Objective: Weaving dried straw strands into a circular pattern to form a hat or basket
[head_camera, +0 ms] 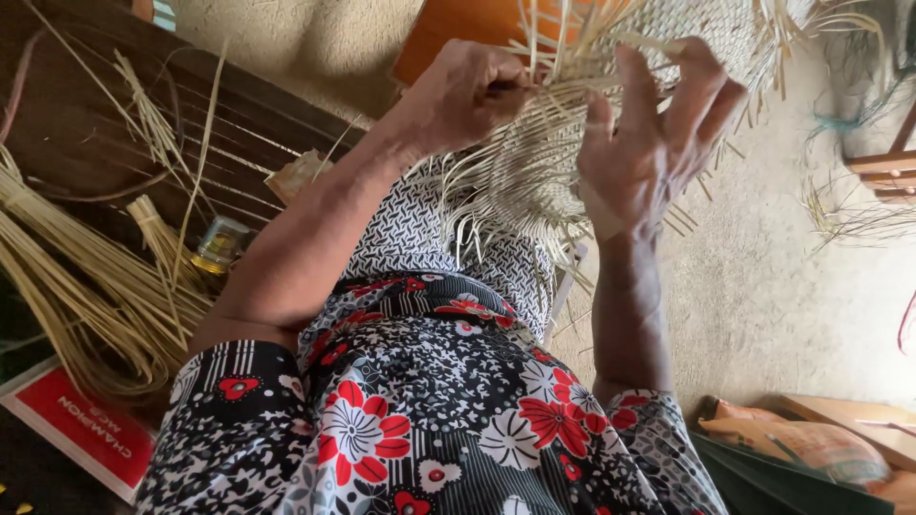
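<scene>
A half-woven basket of pale straw (534,162) rests over my lap, loose strip ends sticking out all round its rim. My left hand (468,91) is closed on a few of those strips at the basket's upper left edge. On the right side my right hand (654,133) presses against the weave with its fingers spread and slightly curled around upright strips. A patterned black, white and red dress covers my lap below the basket.
Bundles of long straw strips (86,286) lie on a dark wooden bench (67,124) at left, with a small glass bottle (219,245) and a red printed sheet (81,429). A sack (811,448) sits at bottom right, wooden furniture (887,172) at right.
</scene>
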